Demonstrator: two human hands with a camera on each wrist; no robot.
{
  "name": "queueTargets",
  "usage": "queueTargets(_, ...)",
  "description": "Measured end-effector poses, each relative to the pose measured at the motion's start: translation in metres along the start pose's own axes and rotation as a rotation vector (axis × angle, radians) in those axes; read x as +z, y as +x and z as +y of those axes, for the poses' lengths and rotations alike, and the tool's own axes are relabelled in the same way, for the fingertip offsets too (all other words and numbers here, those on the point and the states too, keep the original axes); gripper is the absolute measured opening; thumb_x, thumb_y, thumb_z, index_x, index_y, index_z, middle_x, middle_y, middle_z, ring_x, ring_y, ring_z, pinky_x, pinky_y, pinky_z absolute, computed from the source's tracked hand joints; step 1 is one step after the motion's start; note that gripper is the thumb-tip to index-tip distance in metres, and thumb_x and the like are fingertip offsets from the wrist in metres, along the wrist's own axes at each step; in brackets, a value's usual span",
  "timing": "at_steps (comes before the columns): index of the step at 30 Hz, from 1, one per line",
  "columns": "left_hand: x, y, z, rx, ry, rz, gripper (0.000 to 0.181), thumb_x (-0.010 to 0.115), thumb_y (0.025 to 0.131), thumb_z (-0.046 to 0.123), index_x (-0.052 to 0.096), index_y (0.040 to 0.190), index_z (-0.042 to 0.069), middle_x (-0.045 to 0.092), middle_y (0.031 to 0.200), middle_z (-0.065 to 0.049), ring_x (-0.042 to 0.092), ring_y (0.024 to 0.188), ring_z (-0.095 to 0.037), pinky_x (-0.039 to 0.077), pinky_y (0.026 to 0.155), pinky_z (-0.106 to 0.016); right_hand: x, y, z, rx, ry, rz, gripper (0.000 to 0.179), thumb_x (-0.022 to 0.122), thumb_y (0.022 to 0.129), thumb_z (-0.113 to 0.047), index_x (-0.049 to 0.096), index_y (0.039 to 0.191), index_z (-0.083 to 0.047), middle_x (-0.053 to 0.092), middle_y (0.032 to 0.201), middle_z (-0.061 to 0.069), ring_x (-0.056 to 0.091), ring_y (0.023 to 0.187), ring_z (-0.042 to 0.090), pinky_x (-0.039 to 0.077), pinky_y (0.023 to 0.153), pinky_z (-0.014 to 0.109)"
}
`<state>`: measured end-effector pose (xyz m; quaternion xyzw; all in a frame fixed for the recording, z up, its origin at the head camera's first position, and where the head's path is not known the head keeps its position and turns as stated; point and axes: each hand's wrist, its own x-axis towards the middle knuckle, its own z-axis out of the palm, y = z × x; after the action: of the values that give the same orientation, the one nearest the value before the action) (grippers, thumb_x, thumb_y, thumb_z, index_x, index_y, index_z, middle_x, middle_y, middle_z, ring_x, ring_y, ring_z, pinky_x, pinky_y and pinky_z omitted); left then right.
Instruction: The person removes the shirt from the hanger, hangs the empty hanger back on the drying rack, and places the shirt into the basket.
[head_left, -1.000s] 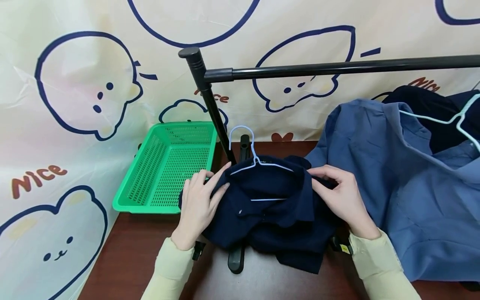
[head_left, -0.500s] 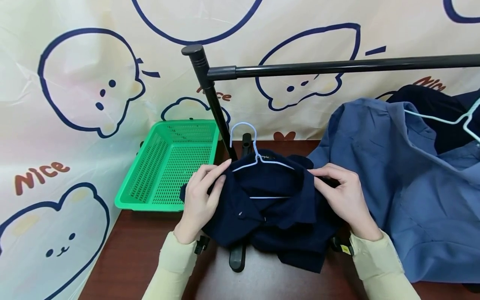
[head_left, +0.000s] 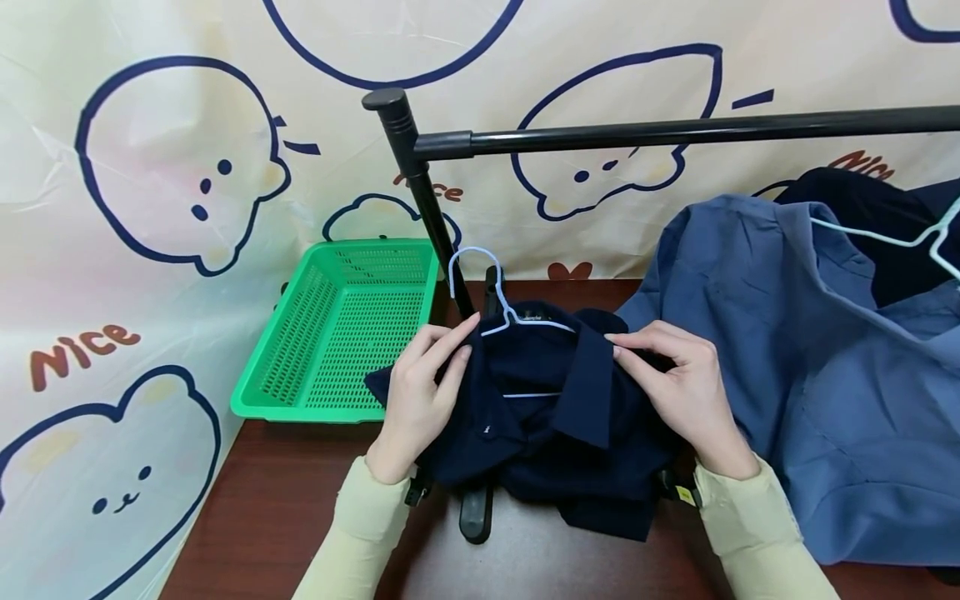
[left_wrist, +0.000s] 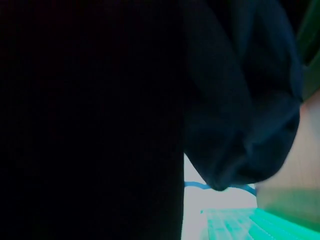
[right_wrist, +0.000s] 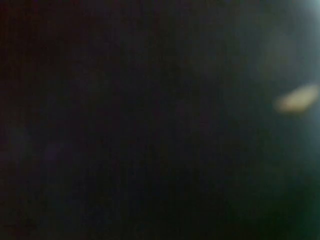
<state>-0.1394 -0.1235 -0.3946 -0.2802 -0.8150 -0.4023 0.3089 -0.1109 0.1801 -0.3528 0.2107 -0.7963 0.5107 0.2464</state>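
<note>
A dark navy polo shirt is held up over the table in the head view, with a light blue hanger inside its collar. The hanger's hook stands above the neckline, and its lower bar shows through the opening. My left hand pinches the shirt at the left side of the collar. On the other side, my right hand pinches the collar's right edge between thumb and fingers. Dark cloth fills much of the left wrist view. The right wrist view is almost wholly dark and blurred.
Behind the shirt rises a black clothes rack, its foot under the cloth. A green plastic basket stands at the left on the brown table. At right hangs a blue garment on a pale green hanger, dark clothing behind it.
My left hand has shifted right with the left side of the collar. The hanger's hook has tipped a little to the left. The right collar flap is folded further inward.
</note>
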Motion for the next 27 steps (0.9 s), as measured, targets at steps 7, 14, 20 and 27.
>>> queueTargets(7, 0.008, 0.006, 0.008, -0.017, -0.033, -0.015, 0.037, 0.064, 0.101, 0.008, 0.066, 0.138, 0.011, 0.064, 0.106, -0.006, 0.059, 0.088, -0.018, 0.045, 0.071, -0.031, 0.009, -0.003, 0.017, -0.047, 0.036, 0.008, 0.030, 0.079, 0.078, 0.018, 0.081, 0.100, -0.003, 0.072, 0.086, 0.003, 0.063, 0.079, 0.012, 0.046, 0.069, 0.022)
queueTargets(14, 0.011, 0.010, 0.013, -0.022, -0.054, -0.003, 0.030, 0.066, 0.099, 0.005, 0.068, 0.129, 0.003, 0.065, 0.106, -0.008, 0.062, 0.091, -0.021, 0.050, 0.074, -0.036, 0.015, -0.008, 0.028, -0.078, 0.058, 0.009, 0.034, 0.081, 0.077, 0.015, 0.082, 0.102, -0.007, 0.072, 0.089, -0.001, 0.064, 0.081, 0.014, 0.048, 0.070, 0.023)
queueTargets(20, 0.007, 0.009, 0.013, 0.001, 0.025, -0.027, 0.021, 0.065, 0.101, 0.012, 0.071, 0.120, 0.006, 0.064, 0.100, -0.005, 0.060, 0.082, -0.021, 0.048, 0.069, -0.037, 0.012, -0.009, 0.028, -0.083, 0.056, -0.030, 0.033, 0.081, 0.079, 0.012, 0.082, 0.103, -0.010, 0.073, 0.091, -0.002, 0.065, 0.083, 0.014, 0.050, 0.074, 0.024)
queueTargets(27, -0.008, 0.012, 0.012, 0.018, 0.091, 0.001, 0.021, 0.062, 0.103, 0.016, 0.071, 0.118, 0.006, 0.065, 0.099, -0.005, 0.057, 0.077, -0.023, 0.045, 0.066, -0.036, 0.002, -0.008, 0.032, -0.081, 0.012, -0.056, 0.032, 0.080, 0.080, 0.013, 0.082, 0.102, -0.010, 0.073, 0.093, -0.002, 0.064, 0.089, 0.014, 0.050, 0.082, 0.024)
